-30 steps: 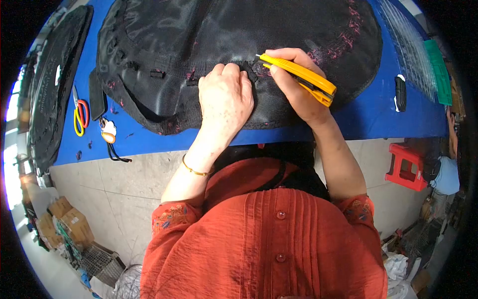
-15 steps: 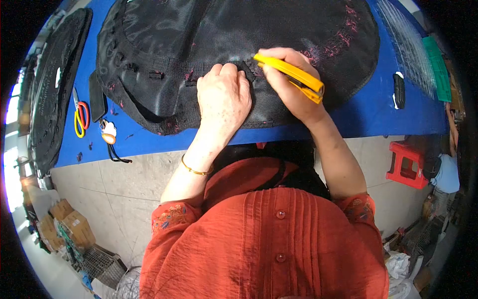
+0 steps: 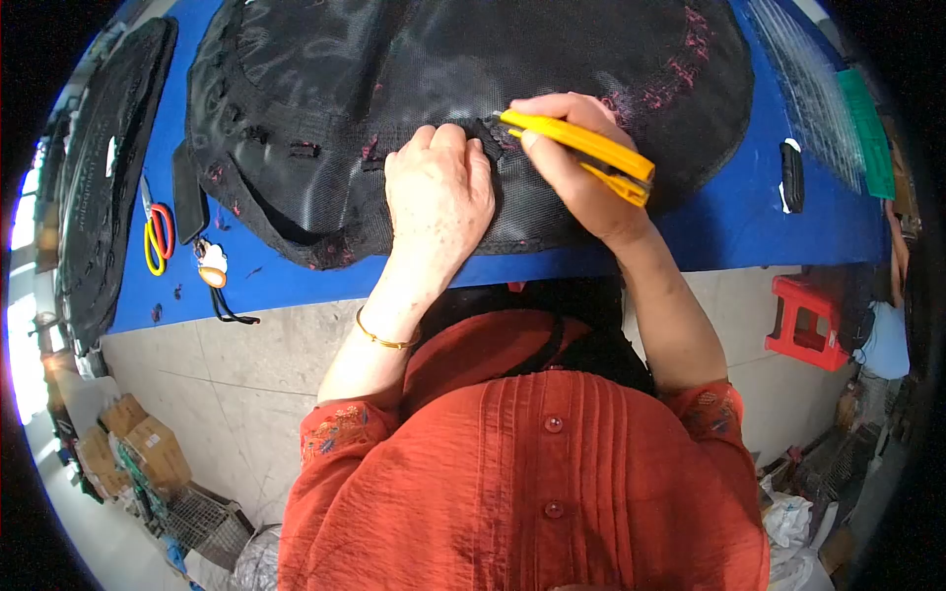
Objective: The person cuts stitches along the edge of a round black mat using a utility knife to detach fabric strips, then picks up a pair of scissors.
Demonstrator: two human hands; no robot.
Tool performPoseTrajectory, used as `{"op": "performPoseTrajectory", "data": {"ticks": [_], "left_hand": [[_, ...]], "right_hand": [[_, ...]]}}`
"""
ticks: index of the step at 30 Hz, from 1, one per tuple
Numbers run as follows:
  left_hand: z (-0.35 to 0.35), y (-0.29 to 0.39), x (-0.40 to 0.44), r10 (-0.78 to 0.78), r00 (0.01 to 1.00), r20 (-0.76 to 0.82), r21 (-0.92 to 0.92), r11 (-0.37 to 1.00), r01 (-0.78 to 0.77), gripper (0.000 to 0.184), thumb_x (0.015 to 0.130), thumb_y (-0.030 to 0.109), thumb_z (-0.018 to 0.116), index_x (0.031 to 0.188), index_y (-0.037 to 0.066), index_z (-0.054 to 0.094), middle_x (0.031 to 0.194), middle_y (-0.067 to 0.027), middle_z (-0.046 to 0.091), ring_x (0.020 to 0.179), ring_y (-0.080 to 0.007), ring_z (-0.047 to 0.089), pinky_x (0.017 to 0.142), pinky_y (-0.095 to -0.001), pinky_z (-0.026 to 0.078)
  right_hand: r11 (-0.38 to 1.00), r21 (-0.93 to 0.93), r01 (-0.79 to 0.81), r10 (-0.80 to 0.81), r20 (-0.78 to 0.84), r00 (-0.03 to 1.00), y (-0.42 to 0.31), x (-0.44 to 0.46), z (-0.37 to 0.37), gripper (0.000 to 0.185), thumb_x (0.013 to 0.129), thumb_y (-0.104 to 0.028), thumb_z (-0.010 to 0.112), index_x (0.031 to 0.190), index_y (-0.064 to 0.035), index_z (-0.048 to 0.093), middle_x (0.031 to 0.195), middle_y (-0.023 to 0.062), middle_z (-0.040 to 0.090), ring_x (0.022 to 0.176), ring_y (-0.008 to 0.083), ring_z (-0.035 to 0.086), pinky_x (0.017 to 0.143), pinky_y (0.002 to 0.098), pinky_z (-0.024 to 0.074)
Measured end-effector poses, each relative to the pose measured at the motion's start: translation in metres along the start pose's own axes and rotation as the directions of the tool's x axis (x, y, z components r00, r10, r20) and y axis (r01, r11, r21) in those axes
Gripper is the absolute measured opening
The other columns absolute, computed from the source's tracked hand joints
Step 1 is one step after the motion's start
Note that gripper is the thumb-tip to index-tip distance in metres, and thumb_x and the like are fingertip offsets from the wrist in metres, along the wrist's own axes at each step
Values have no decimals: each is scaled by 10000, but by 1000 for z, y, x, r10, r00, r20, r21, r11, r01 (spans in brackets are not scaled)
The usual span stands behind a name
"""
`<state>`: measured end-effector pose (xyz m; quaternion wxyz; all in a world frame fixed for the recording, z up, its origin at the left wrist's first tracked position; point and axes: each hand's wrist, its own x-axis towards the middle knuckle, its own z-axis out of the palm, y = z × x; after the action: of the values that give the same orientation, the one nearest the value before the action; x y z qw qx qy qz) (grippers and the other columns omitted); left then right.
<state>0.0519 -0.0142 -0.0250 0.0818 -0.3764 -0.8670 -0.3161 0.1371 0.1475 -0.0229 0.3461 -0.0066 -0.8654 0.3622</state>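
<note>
A large black mesh fabric piece point(image 3: 434, 79) with tufts of pink thread lies over the blue table. My left hand point(image 3: 439, 192) presses down near its front part, fingers curled closed on the fabric; what lies under the fingertips is hidden. My right hand point(image 3: 581, 163) is closed around yellow thread snips point(image 3: 591, 146). Their tip points left, close to a short black strap tab point(image 3: 490, 133) just right of my left hand. Whether the tip touches the fabric I cannot tell.
On the blue table point(image 3: 286, 295) lie red-and-yellow scissors point(image 3: 158, 236), a black pouch point(image 3: 189, 192), a key charm point(image 3: 212, 264) and a small black roll point(image 3: 791, 177). Another black piece point(image 3: 108, 177) lies far left. A red stool point(image 3: 808, 323) stands at right.
The fabric and my left hand have shifted slightly left. The rear of the yellow snips has swung a little to the right, with the tip staying near the same spot.
</note>
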Motion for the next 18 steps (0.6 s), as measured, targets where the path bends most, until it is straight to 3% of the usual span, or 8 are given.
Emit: {"op": "performPoseTrajectory", "data": {"ticks": [3, 6, 9, 10, 18], "left_hand": [[1, 0, 0, 4, 1000, -3, 5, 1000, -4, 177, 913, 156, 634, 794, 28, 606, 768, -164, 616, 748, -373, 627, 715, -488, 480], [0, 0, 0, 4, 1000, -3, 6, 1000, -4, 175, 912, 155, 636, 795, 29, 608, 765, -164, 615, 748, -373, 628, 716, -490, 480], [0, 1, 0, 3, 1000, -4, 10, 1000, -3, 173, 910, 153, 638, 793, 29, 608, 763, -163, 615, 748, -373, 629, 717, -492, 481], [0, 1, 0, -4, 1000, -2, 17, 1000, 4, 174, 909, 151, 639, 790, 28, 607, 762, -163, 615, 747, -374, 629, 717, -492, 481], [0, 0, 0, -7, 1000, -3, 9, 1000, 7, 178, 905, 150, 645, 781, 29, 604, 756, -165, 611, 734, -380, 628, 711, -491, 481]], "right_hand": [[998, -48, 46, -47, -9, 999, 4, -1, 3, 166, 889, -119, 682, 1053, -141, 692, 1032, 13, 727, 946, 241, 682, 949, 388, 463], [997, 43, -63, 67, -112, 991, 4, -1, 5, 158, 887, -124, 685, 1043, -139, 694, 1016, 22, 731, 947, 234, 682, 941, 389, 464], [999, 38, -14, 15, -23, 1000, -2, 0, 0, 157, 872, -115, 687, 1027, -134, 690, 982, 22, 723, 913, 246, 675, 925, 396, 466], [996, -49, 75, -73, 29, 997, -3, 0, -3, 155, 852, -115, 679, 1006, -132, 682, 968, 22, 713, 900, 256, 666, 924, 403, 464], [999, -53, -1, 1, 2, 1000, -1, -4, -6, 117, 844, -118, 655, 960, -122, 663, 986, 17, 693, 917, 253, 661, 929, 405, 458]]}}
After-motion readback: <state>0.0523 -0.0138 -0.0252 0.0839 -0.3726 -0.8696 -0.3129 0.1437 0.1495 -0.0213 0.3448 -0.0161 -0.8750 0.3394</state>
